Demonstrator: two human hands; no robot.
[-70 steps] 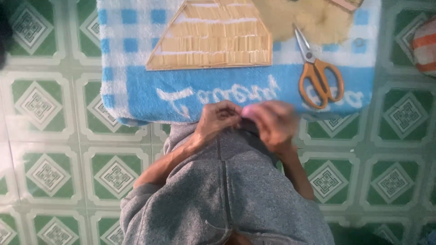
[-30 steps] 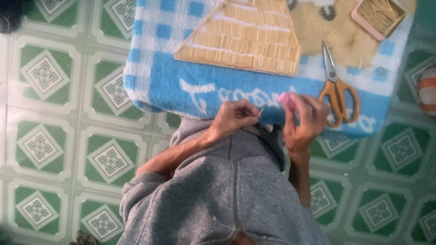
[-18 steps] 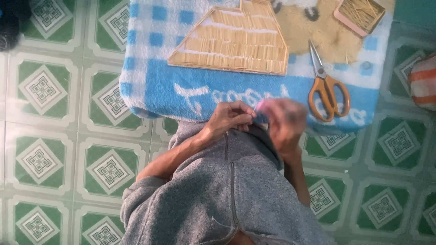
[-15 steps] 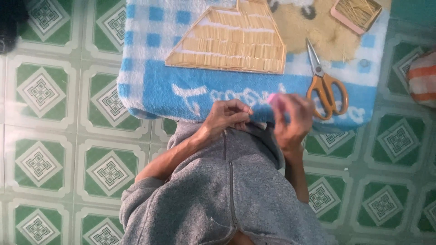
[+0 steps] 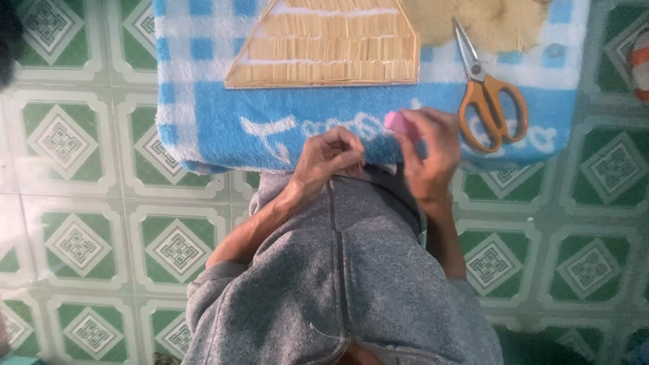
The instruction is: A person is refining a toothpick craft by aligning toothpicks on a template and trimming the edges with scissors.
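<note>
My right hand [image 5: 427, 154] holds a small pink object [image 5: 397, 124] over the near edge of a blue and white checked towel [image 5: 203, 115]. My left hand [image 5: 330, 157] sits beside it with fingers curled shut; whether it pinches something is too small to tell. A flat panel of thin wooden sticks [image 5: 324, 47], shaped like a trapezoid, lies on the towel just beyond both hands. My grey zip jacket [image 5: 338, 284] fills the lower middle of the view.
Orange-handled scissors [image 5: 485, 98] lie on the towel to the right of my right hand. A tan fibrous patch [image 5: 487, 20] lies at the towel's far right. Green and white patterned floor tiles [image 5: 74, 243] surround the towel. A striped object [image 5: 639, 64] shows at the right edge.
My two hands were close together at the towel's edge; now the right hand has drawn away to the right and lifted the pink object. The view has shifted slightly.
</note>
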